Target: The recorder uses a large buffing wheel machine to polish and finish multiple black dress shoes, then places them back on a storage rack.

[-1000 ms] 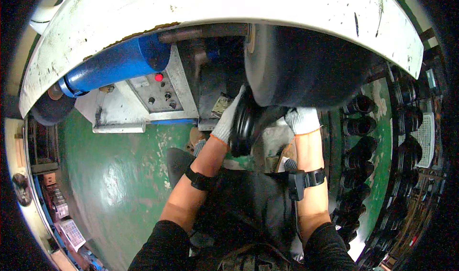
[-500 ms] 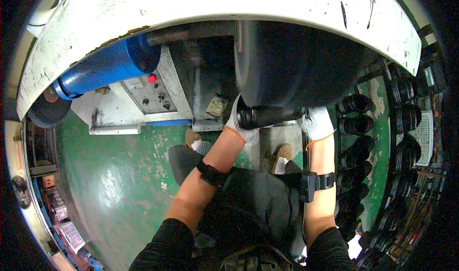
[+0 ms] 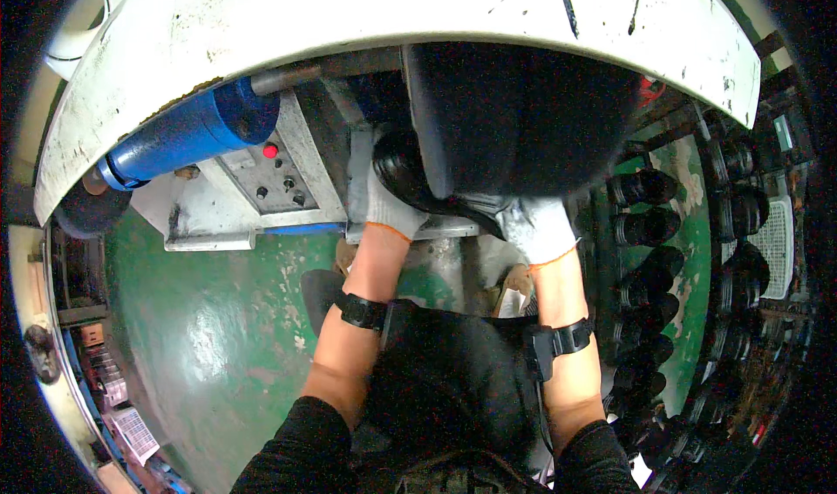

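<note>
Holding a black shoe up to a dark wheel with 2 gloved hands

Gripped at both ends, the shoe lies crosswise at the lower left edge of the wheel, its rounded end to the left and its other end under the wheel's lower edge. The wheel hides part of it, so whether the 2 touch I cannot tell for sure.

The left hand is clamped on the rounded end, its glove around the near side; most of its fingers are hidden behind the shoe. The right hand is clamped on the other end, close below the wheel, with its fingertips out of sight.

Each glove has an orange cuff, and each forearm wears a black band.

Above the wheel arches a white hood, marked with dark streaks. A shaft runs left from the wheel to a blue cylinder. Below that cylinder, a grey panel carries a red button and dark knobs.

Farther right, black footwear stands in rows, near a white basket. Green floor, worn in patches, spreads below.
</note>
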The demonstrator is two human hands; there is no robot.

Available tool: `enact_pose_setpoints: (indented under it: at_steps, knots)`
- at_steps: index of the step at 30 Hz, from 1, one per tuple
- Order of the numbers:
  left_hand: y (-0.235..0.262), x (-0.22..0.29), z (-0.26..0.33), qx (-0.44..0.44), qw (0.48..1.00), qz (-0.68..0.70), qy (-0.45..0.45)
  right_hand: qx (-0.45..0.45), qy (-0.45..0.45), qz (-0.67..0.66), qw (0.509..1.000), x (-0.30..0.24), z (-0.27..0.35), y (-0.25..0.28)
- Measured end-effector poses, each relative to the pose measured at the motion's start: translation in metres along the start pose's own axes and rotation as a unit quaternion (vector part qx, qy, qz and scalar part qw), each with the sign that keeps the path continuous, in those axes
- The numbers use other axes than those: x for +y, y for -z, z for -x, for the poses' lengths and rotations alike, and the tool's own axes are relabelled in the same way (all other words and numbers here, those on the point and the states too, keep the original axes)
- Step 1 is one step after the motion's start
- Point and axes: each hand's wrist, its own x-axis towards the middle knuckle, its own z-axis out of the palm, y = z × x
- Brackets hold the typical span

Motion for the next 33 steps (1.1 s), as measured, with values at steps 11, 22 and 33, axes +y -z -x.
enact_pose_setpoints:
  at_steps: [11, 22, 33]
  knots:
    - [0.061, -0.002, -0.002, 0.08, 0.954, 0.287, 0.025, -0.241, -0.255, -0.243, 0.904, -0.064, -0.021, -0.071]
    - [0.035, 0.003, -0.006, 0.197, 0.808, 0.538, 0.135, 0.027, -0.067, 0.115, 0.991, -0.081, -0.061, -0.017]
    - [-0.024, -0.049, 0.015, -0.026, 0.439, 0.874, 0.208, -0.037, -0.127, 0.112, 0.985, -0.029, -0.045, 0.026]
